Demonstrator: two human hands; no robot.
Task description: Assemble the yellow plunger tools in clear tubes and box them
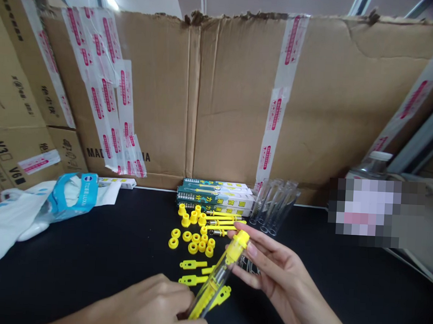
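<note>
My left hand (147, 306) is closed on the lower end of a clear plastic tube (213, 282) with yellow parts inside and a yellow cap (240, 240) on its top. The fingers of my right hand (269, 268) are stretched out along the tube's capped upper end, touching it from the right. Under the tube on the black table (106, 253) lie yellow clips (192, 272). Just behind them sit several small yellow caps (194, 240) and yellow rods (222, 220).
Green and white boxes (216, 196) are stacked at the back, with empty clear tubes (275, 204) leaning beside them. A white and blue plastic bag (36, 205) lies at the left. Taped cardboard (205, 98) walls the back. A clear bottle (372, 165) stands at the right.
</note>
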